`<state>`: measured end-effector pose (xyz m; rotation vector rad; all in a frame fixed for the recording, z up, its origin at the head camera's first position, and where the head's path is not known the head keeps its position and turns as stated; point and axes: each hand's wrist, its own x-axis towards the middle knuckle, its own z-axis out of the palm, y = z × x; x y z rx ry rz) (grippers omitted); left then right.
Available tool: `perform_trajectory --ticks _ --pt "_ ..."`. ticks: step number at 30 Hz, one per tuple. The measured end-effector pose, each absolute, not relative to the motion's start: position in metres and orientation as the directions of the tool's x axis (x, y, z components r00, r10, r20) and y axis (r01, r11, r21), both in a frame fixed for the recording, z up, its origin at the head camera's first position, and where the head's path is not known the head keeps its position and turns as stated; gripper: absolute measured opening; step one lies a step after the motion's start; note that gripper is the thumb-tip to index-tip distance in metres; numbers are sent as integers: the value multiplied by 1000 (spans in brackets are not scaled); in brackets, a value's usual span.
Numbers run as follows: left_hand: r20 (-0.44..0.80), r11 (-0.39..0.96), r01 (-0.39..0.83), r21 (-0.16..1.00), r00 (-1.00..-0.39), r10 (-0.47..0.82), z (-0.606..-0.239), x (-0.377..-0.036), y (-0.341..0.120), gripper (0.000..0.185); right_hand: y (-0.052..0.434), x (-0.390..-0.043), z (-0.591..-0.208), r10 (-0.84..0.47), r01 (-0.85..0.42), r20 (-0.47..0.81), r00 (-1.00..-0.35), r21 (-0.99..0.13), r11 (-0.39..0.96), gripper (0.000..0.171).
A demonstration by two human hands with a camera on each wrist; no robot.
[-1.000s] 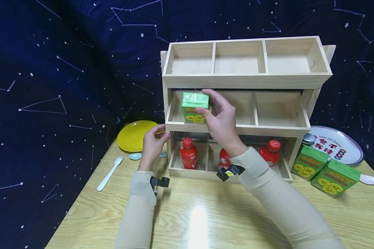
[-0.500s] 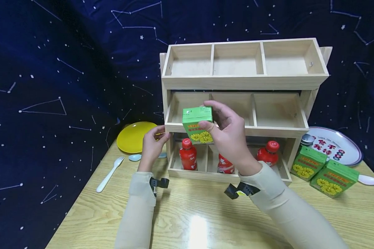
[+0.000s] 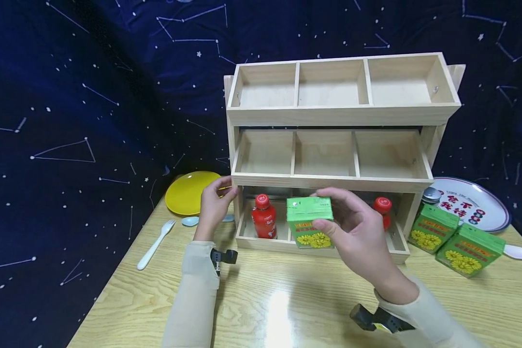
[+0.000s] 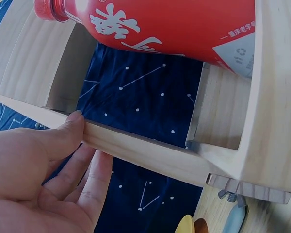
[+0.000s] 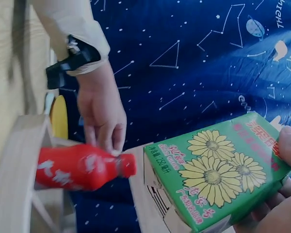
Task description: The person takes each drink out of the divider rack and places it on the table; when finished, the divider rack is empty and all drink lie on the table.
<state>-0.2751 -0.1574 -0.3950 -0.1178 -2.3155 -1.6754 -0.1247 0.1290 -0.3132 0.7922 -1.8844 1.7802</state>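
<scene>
Before one shelf (image 3: 339, 116), the right hand (image 3: 361, 237) grips one of three cartons (image 3: 306, 227).

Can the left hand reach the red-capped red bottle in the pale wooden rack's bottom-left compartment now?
Probably yes, if the left hand releases the side post of the rack. The bottle stands close by, its front uncovered; the green rectangular carton in the right hand is off to its right.

Long cream sleeves (image 3: 195, 299) bear black wrist straps (image 3: 393, 321), each with a boxy black module (image 3: 362, 316)
</scene>
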Motion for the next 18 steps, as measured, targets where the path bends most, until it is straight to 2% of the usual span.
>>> perform_trajectory --ticks 4,10,14,18 --pt "264 325 218 920 -959 -105 -396 -275 -157 35 150 -111 -328 -93 -604 598 -796 -794 66 51" --pt "267 330 222 917 -959 -97 -395 -274 -155 37 187 -92 -345 -31 -581 580 -814 -811 68 49" --pt "270 326 226 918 -958 -96 -396 -275 -155 37 214 -77 -352 57 -531 536 -842 -843 82 50" --pt "261 318 217 923 -960 -104 -396 -274 -157 36 243 -62 -361 165 -520 530 -832 -848 102 47"
